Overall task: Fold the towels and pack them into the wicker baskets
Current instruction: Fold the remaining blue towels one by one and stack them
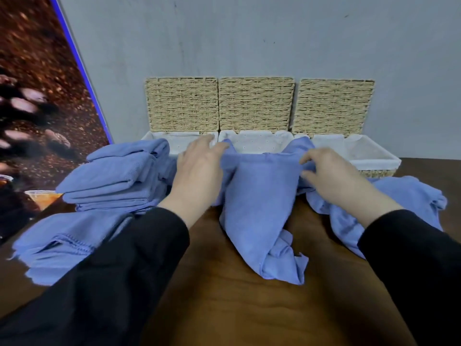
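Note:
A blue towel (259, 196) hangs between my hands over the brown table, its lower end crumpled on the wood. My left hand (199, 168) grips its upper left corner and my right hand (331, 173) pinches its upper right corner. Three wicker baskets stand open against the wall, lids leaning back: the left basket (179, 142), the middle basket (254, 143) and the right basket (374, 156), each with a white liner and no towels visible inside. A stack of folded blue towels (117, 176) sits at the left.
More blue towels (64, 243) lie flat at the near left, partly under my left sleeve. A loose crumpled towel (411, 196) lies at the right under my right arm. A picture panel (37, 96) leans at the far left. Grey wall behind.

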`<state>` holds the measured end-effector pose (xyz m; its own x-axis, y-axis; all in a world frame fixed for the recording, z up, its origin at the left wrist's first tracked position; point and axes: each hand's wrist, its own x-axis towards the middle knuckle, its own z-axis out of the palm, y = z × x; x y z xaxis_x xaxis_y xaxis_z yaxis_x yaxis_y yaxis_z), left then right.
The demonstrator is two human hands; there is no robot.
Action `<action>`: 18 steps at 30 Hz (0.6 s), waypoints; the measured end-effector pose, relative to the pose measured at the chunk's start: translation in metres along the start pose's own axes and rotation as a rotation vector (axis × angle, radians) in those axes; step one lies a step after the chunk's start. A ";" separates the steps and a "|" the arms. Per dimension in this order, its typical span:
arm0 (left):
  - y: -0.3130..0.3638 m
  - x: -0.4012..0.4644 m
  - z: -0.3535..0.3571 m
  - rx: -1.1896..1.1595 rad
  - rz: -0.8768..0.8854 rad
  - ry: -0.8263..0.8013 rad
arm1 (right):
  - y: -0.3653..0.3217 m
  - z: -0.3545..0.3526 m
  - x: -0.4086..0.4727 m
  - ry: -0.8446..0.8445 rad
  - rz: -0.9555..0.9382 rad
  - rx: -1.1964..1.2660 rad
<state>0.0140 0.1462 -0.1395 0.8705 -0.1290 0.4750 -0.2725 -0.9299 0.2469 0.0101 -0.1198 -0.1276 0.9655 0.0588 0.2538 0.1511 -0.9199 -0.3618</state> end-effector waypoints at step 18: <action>-0.009 -0.068 0.075 -0.315 0.164 -0.252 | -0.010 0.086 -0.071 -0.218 -0.189 0.100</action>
<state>-0.0119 0.1371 -0.2374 0.8675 -0.3822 0.3183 -0.4931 -0.7448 0.4496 -0.0422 -0.0818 -0.2193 0.9395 0.3168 0.1302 0.3418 -0.8427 -0.4160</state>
